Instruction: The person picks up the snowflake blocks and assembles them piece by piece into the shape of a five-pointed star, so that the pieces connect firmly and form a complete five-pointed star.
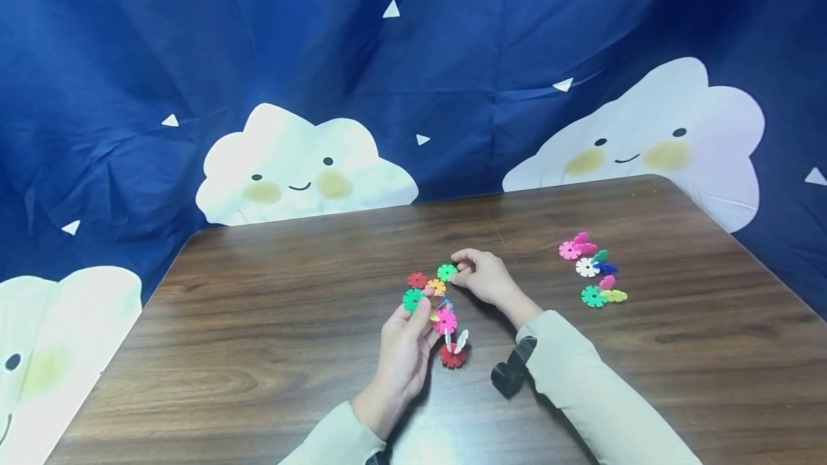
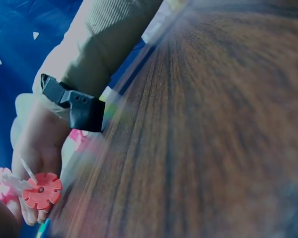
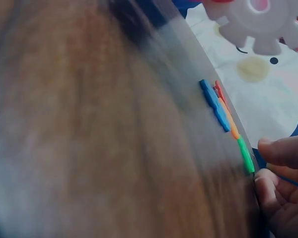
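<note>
Near the table's middle my left hand [image 1: 403,346] holds a joined cluster of notched plastic snowflake discs by its pink disc [image 1: 444,321]. White discs [image 1: 461,340] stand out from the cluster, and a red disc [image 2: 42,191] hangs at its near end. Bits of blue and yellow show beside the pink one. Just beyond the left thumb are a teal-green disc [image 1: 413,299], another red disc [image 1: 417,280] and an orange disc [image 1: 436,287]. My right hand [image 1: 486,277] has its fingertips right at the edge of a bright green disc [image 3: 246,154], with a gap between thumb and finger.
Three small joined groups stand at the table's right: a pink one [image 1: 571,250], a white and blue one [image 1: 586,267], and a green, pink and yellow one [image 1: 593,297]. A black wrist camera [image 1: 508,377] hangs under the right sleeve. A blue cloud-patterned curtain [image 1: 452,56] hangs behind the table.
</note>
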A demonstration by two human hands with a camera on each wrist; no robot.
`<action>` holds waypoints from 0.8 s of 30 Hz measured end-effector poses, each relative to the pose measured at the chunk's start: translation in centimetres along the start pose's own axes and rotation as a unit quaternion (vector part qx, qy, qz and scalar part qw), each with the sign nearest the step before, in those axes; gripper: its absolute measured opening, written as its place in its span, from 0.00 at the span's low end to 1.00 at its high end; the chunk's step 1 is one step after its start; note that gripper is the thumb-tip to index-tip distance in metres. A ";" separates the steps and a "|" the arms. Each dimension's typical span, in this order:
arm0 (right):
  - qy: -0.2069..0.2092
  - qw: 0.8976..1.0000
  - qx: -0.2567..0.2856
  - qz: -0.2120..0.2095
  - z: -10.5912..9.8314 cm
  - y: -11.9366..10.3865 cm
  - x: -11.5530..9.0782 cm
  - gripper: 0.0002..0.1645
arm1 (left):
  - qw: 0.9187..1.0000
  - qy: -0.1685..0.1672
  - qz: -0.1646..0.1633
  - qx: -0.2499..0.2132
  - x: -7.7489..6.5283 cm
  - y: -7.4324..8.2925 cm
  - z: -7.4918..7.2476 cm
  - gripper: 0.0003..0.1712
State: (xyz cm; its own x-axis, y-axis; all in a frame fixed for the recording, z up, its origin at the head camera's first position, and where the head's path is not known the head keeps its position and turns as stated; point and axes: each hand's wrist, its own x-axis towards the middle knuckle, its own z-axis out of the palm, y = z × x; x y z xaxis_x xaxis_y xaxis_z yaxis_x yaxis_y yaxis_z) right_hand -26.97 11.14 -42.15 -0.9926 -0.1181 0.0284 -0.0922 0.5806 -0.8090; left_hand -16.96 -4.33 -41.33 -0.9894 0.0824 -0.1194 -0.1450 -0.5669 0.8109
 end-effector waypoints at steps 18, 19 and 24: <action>-0.011 0.996 -0.090 0.016 0.8 -1.1 0.7 0.18 | 1.000 -0.002 0.000 0.004 0.1 -0.1 -0.1 0.14; -0.011 0.996 -0.090 0.018 0.8 -1.2 0.7 0.17 | 1.000 -0.001 0.000 0.005 0.1 -0.1 -0.1 0.14; -0.010 0.996 -0.084 0.036 0.8 -1.3 0.8 0.17 | 1.000 0.003 -0.002 0.003 0.1 0.0 -0.1 0.15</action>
State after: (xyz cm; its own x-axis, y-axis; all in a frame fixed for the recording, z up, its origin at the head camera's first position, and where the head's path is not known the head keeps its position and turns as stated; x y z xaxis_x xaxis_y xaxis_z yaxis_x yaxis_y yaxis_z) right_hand -27.53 9.59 -41.54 -0.9956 -0.0858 -0.0383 -0.0346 0.7143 -0.6990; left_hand -17.03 -4.37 -41.39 -0.9889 0.0801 -0.1254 -0.1487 -0.5612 0.8142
